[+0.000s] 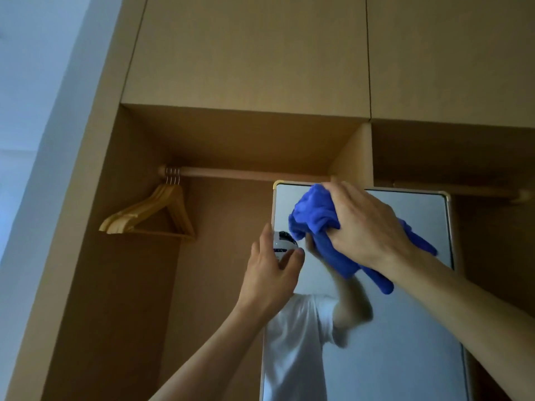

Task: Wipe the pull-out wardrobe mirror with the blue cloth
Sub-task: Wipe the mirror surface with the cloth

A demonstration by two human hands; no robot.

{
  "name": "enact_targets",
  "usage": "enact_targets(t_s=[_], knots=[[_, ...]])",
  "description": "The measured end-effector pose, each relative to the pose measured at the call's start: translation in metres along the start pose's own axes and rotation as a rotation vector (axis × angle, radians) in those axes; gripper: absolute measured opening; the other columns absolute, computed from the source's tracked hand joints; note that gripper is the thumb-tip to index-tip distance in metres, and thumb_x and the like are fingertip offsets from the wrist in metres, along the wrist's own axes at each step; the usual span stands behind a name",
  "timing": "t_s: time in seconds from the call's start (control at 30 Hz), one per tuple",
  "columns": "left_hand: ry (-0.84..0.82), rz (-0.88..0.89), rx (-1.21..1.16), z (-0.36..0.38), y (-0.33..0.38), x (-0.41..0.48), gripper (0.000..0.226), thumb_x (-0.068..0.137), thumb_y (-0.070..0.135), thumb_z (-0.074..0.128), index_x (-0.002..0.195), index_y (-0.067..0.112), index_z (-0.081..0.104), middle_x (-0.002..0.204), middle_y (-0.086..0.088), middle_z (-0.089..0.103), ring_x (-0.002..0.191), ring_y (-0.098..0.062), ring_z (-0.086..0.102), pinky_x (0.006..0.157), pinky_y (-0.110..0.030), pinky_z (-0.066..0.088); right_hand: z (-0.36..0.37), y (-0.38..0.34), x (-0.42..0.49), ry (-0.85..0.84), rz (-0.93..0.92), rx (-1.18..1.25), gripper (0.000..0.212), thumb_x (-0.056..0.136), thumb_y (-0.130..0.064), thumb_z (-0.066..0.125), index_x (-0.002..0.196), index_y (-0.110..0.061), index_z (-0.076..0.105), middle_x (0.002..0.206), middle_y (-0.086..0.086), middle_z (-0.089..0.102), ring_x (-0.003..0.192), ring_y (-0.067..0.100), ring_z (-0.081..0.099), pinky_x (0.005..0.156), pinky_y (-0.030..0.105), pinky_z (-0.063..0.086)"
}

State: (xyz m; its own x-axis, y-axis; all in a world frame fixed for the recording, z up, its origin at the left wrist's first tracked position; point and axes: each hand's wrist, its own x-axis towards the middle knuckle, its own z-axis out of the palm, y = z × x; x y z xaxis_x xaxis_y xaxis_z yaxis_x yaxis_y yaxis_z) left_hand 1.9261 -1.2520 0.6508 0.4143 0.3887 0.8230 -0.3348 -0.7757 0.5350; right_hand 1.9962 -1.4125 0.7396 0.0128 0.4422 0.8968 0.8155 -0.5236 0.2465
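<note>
Right hand (367, 227) grips the bunched cloth (315, 215) against the mirror's (405, 328) top — glass runs long downward; left hand (272, 273) steadies its edge.

Bare forearms reaching up from the bottom edge. Left hand (272, 273) at centre frame, fingers nearly straight and pointing up, thumb spread. Right hand (367, 227) higher, right of centre, back toward camera, fingers curled round a bunched cloth (315, 215).
</note>
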Motion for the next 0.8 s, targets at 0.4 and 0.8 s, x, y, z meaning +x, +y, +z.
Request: enact_targets(t_s=[0.4,0.8], knots=[[-0.042,0.032,-0.023,-0.006,-0.003,0.026,0.073,0.093,0.045,0.058,0.156,0.043,0.021,0.131,0.015,0.048,0.103,0.021,0.044,0.075,-0.009,0.034,0.011,-0.015,0.061,0.091,-0.239,-0.288,0.051,0.088,-0.021,0.060,0.137,-0.021,0.047,0.112,0.002,0.060,0.095,0.026,0.056,0.079,0.044,0.050],[-0.020,0.014,-0.153,-0.001,-0.020,0.019,0.055,0.082,0.027,0.058,0.131,0.051,0.048,0.111,0.012,0.065,0.107,-0.017,0.061,0.076,-0.028,0.057,0.037,-0.018,0.033,0.082,-0.268,-0.279,0.035,0.079,-0.013,0.064,0.113,-0.017,0.057,0.104,-0.001,0.064,0.095,0.025,0.055,0.078,0.044,0.048]])
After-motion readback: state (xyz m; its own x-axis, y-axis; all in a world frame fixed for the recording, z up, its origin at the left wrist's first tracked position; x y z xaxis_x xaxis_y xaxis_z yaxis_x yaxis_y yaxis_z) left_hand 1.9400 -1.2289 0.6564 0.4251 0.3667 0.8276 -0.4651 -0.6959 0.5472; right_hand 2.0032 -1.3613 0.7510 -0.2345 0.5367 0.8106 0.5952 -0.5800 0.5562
